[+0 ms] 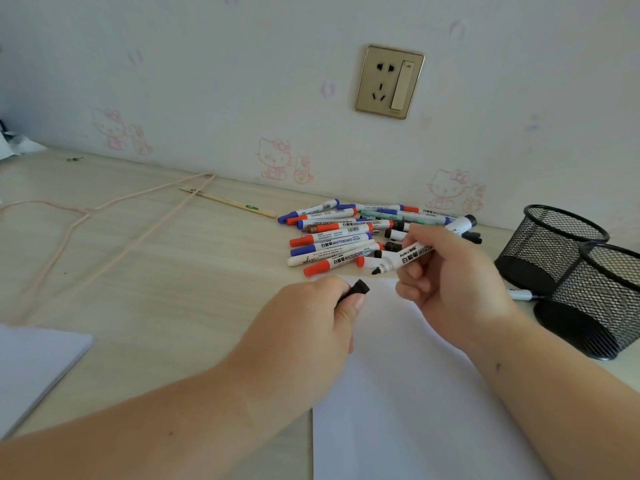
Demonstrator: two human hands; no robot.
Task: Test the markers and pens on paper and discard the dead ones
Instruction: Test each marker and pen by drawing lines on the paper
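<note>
Uncapping step done: right hand (446, 271) pinches black marker (403, 259) mid-frame, tip bare above paper (408, 393); left hand (311, 320) grips its cap (358, 289). Next, likely tip down to scribble.

A home desk (156, 271) against cartoon-cat wallpaper (273, 157), likely a child's room.

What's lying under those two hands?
A white sheet of paper on the wooden desk, no marks showing. The left hand and right hand hide parts of it.
</note>
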